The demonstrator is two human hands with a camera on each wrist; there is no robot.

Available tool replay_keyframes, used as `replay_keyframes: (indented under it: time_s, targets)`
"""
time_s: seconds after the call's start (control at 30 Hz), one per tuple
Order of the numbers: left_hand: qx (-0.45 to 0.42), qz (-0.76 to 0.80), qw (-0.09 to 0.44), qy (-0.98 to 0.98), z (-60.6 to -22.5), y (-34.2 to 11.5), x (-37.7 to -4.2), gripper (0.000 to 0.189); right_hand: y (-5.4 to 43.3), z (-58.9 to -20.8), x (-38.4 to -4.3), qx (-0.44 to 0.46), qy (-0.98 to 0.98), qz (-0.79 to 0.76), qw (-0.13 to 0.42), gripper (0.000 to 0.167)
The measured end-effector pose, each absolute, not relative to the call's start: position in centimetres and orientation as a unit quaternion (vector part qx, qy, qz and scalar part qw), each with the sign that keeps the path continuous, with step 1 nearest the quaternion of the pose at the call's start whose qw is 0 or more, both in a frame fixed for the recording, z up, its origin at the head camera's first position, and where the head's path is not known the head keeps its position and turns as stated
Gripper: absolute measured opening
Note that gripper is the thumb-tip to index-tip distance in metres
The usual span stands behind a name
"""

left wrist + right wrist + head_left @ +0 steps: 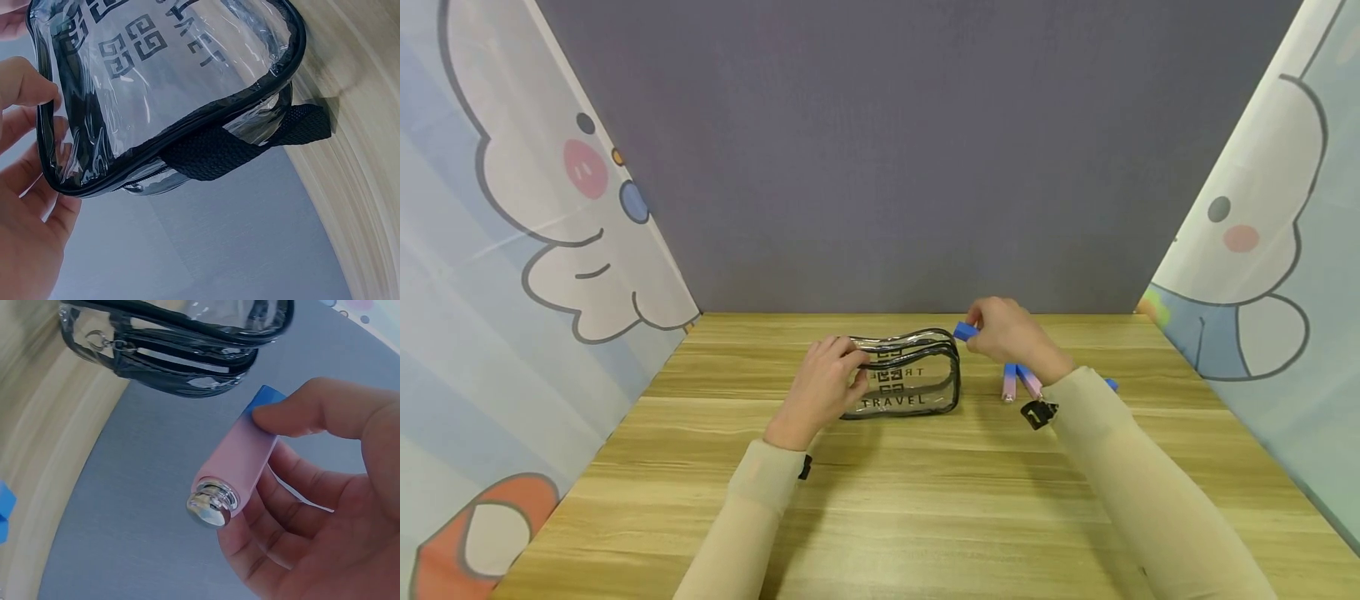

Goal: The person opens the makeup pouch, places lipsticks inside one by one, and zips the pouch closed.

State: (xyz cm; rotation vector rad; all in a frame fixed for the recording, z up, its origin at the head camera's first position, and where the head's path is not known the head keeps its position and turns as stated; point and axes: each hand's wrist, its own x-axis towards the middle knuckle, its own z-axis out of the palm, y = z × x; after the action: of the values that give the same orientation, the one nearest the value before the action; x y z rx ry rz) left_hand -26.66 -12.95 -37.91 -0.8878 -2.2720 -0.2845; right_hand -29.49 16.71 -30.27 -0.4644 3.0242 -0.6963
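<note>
A clear travel pouch (pixel 940 387) with black trim and TRAVEL lettering stands on the table. My left hand (pixel 823 379) pinches its upper left edge; in the left wrist view, thumb and fingers lie on either side of the pouch's black-piped rim (pixel 47 144). Just past the pouch's right end, my right hand (pixel 1011 333) holds up a slim block-shaped tube (pixel 240 456), pink fading to blue, with a rounded silver tip. Thumb and fingers grip it near the blue end. From the head view, only its blue end shows beside the pouch's top corner.
Two similar pink-and-blue tubes (pixel 1009 385) lie on the wooden table (pixel 925 500) below the right hand. Another blue end (pixel 1111 384) peeks out behind the right sleeve. A grey panel (pixel 910 167) rises along the table's back edge, with cartoon-print curtains (pixel 1240 250) at both sides.
</note>
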Motion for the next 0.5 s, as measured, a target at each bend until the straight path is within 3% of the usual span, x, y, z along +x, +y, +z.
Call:
replay_keyframes:
  time_s: [0.5]
  targets:
    - [-0.339, -0.108, 0.34, -0.871, -37.9, -13.2, -26.8, 0.011, 15.4, -28.8, -29.4, -0.167, 0.959, -0.228, 0.0, 0.033]
